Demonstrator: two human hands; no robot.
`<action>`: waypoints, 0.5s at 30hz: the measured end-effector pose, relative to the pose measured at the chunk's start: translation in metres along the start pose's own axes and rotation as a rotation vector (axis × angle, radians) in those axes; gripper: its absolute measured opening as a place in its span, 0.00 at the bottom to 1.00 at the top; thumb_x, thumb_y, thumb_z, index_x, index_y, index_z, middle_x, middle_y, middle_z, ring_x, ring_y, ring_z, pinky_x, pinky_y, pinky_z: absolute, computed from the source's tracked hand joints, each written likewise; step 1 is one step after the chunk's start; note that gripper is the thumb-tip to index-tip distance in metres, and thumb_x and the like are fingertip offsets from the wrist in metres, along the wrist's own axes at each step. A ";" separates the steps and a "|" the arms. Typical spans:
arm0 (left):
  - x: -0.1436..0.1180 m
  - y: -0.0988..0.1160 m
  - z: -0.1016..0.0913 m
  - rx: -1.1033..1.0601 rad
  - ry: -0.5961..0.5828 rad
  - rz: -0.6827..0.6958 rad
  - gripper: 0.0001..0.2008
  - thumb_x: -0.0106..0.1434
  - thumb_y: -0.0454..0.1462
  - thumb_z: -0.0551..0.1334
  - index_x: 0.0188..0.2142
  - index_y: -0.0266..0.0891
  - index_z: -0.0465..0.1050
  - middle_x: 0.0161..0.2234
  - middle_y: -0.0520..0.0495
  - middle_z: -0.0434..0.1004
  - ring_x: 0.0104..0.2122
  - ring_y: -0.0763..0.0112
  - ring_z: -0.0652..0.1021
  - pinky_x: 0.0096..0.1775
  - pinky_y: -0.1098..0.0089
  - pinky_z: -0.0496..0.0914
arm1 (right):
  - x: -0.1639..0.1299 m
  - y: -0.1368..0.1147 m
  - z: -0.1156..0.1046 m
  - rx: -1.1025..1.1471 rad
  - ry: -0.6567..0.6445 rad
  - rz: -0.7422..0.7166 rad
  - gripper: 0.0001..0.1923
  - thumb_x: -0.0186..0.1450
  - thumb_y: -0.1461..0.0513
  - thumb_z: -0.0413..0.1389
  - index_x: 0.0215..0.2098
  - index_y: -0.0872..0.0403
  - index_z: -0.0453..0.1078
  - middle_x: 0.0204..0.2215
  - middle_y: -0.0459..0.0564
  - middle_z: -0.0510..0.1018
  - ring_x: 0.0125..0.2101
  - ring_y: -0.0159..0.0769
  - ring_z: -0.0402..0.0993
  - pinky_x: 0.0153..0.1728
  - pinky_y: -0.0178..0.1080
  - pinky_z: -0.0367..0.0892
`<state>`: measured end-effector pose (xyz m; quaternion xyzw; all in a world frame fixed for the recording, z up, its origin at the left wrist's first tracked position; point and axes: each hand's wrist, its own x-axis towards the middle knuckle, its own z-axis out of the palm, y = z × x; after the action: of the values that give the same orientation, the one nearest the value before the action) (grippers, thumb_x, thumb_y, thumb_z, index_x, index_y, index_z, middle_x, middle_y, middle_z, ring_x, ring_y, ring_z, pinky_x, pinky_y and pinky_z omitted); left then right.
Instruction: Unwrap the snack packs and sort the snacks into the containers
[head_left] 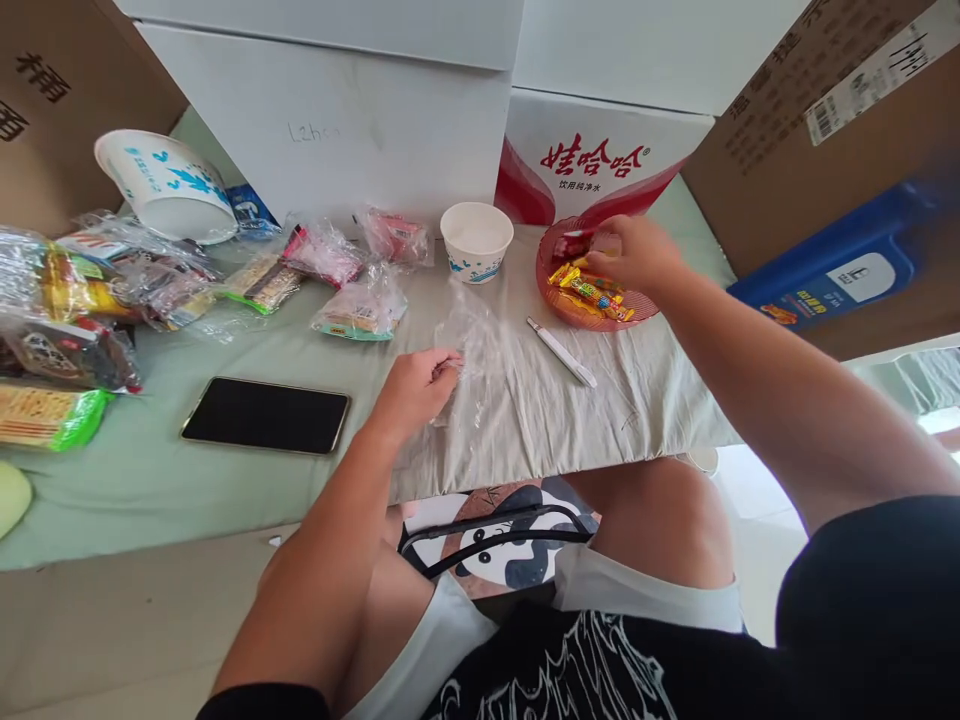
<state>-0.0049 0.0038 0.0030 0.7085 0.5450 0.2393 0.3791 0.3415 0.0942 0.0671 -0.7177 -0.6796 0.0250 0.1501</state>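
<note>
Cloth-covered table (525, 420): one red basket (551, 295) under right hand (637, 255), left-hand fingers (442, 368) pinching one clear wrapper (480, 350), two paper bowls.

Bare cloth (525, 400) open between phone (266, 414) and knife (561, 351); snack packets (360, 310) crowd left.

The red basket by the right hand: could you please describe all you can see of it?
The red basket is round, shallow and looks like ribbed plastic. It sits upright on the pale cloth, before a red-and-white carton. It holds wrapped snacks in yellow and red. The right hand reaches into it over its far side; a white pen-like tool lies just beside it.
</note>
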 end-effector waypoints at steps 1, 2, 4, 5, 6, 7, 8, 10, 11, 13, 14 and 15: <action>-0.001 0.002 0.000 0.002 -0.003 0.019 0.15 0.63 0.38 0.57 0.40 0.38 0.82 0.24 0.52 0.73 0.24 0.70 0.69 0.31 0.67 0.61 | -0.014 -0.009 0.005 0.038 0.030 -0.070 0.24 0.62 0.58 0.57 0.56 0.55 0.75 0.54 0.63 0.80 0.57 0.58 0.73 0.59 0.60 0.68; -0.001 0.003 0.000 0.012 -0.015 0.041 0.14 0.63 0.39 0.57 0.38 0.38 0.81 0.23 0.52 0.72 0.24 0.70 0.68 0.31 0.68 0.61 | -0.032 -0.019 0.011 0.103 0.051 -0.189 0.26 0.62 0.60 0.55 0.58 0.54 0.73 0.57 0.62 0.79 0.59 0.57 0.72 0.62 0.60 0.67; -0.003 0.007 0.001 0.033 -0.071 0.094 0.13 0.65 0.41 0.56 0.32 0.39 0.77 0.22 0.53 0.68 0.24 0.71 0.66 0.31 0.68 0.59 | -0.074 -0.039 0.028 0.255 0.014 -0.490 0.33 0.59 0.64 0.55 0.64 0.51 0.69 0.64 0.60 0.74 0.65 0.55 0.69 0.65 0.59 0.66; -0.004 0.008 0.002 0.031 -0.111 0.121 0.14 0.66 0.42 0.56 0.29 0.39 0.75 0.22 0.54 0.66 0.24 0.72 0.65 0.30 0.68 0.58 | -0.095 -0.048 0.038 0.306 -0.024 -0.600 0.36 0.59 0.65 0.54 0.66 0.50 0.67 0.68 0.58 0.70 0.68 0.54 0.65 0.66 0.60 0.64; -0.005 0.009 0.004 0.018 -0.159 0.146 0.15 0.66 0.44 0.56 0.27 0.40 0.72 0.21 0.54 0.65 0.24 0.72 0.64 0.30 0.68 0.57 | -0.113 -0.056 0.049 0.333 -0.052 -0.669 0.37 0.59 0.66 0.54 0.67 0.48 0.66 0.70 0.57 0.68 0.70 0.53 0.64 0.67 0.60 0.64; -0.006 0.010 0.007 -0.005 -0.213 0.166 0.16 0.67 0.45 0.56 0.25 0.40 0.70 0.21 0.54 0.64 0.24 0.72 0.64 0.30 0.68 0.56 | -0.128 -0.062 0.061 0.348 -0.062 -0.695 0.35 0.60 0.66 0.54 0.66 0.47 0.67 0.69 0.56 0.68 0.70 0.52 0.63 0.67 0.61 0.64; -0.007 0.011 0.009 -0.041 -0.269 0.179 0.17 0.67 0.46 0.56 0.25 0.40 0.69 0.21 0.54 0.64 0.24 0.73 0.64 0.29 0.69 0.57 | -0.140 -0.067 0.070 0.354 -0.064 -0.691 0.30 0.62 0.66 0.54 0.63 0.47 0.71 0.66 0.56 0.72 0.69 0.52 0.65 0.65 0.61 0.65; -0.010 0.012 0.012 -0.126 -0.354 0.174 0.18 0.67 0.47 0.56 0.25 0.40 0.69 0.21 0.53 0.68 0.24 0.73 0.65 0.29 0.69 0.58 | -0.154 -0.071 0.083 0.350 -0.040 -0.625 0.17 0.66 0.63 0.55 0.51 0.48 0.77 0.53 0.57 0.81 0.61 0.52 0.74 0.59 0.57 0.71; -0.011 0.012 0.012 -0.169 -0.370 0.160 0.18 0.67 0.48 0.56 0.27 0.40 0.71 0.22 0.53 0.71 0.23 0.73 0.65 0.28 0.69 0.58 | -0.158 -0.070 0.085 0.347 -0.024 -0.585 0.12 0.67 0.62 0.56 0.46 0.49 0.78 0.46 0.56 0.83 0.55 0.51 0.78 0.54 0.54 0.73; -0.013 0.011 0.010 -0.249 -0.335 0.120 0.17 0.66 0.48 0.57 0.31 0.39 0.76 0.23 0.51 0.75 0.22 0.73 0.66 0.27 0.69 0.59 | -0.162 -0.066 0.081 0.359 0.011 -0.511 0.07 0.68 0.60 0.57 0.40 0.49 0.78 0.37 0.53 0.82 0.42 0.46 0.80 0.46 0.49 0.73; -0.013 0.011 0.008 -0.285 -0.290 0.096 0.17 0.66 0.48 0.58 0.34 0.38 0.78 0.23 0.51 0.76 0.22 0.73 0.66 0.27 0.69 0.59 | -0.164 -0.063 0.075 0.379 0.030 -0.478 0.06 0.67 0.59 0.58 0.39 0.49 0.77 0.35 0.52 0.82 0.38 0.44 0.79 0.43 0.47 0.73; -0.013 0.010 0.006 -0.321 -0.234 0.073 0.17 0.65 0.48 0.59 0.35 0.38 0.79 0.23 0.51 0.76 0.21 0.74 0.65 0.26 0.69 0.58 | -0.166 -0.061 0.068 0.409 0.048 -0.448 0.06 0.67 0.59 0.59 0.39 0.49 0.77 0.33 0.51 0.81 0.36 0.43 0.78 0.42 0.46 0.72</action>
<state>0.0022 -0.0111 0.0086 0.6811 0.4263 0.2528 0.5389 0.2538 -0.0543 -0.0108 -0.5050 -0.7982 0.1108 0.3092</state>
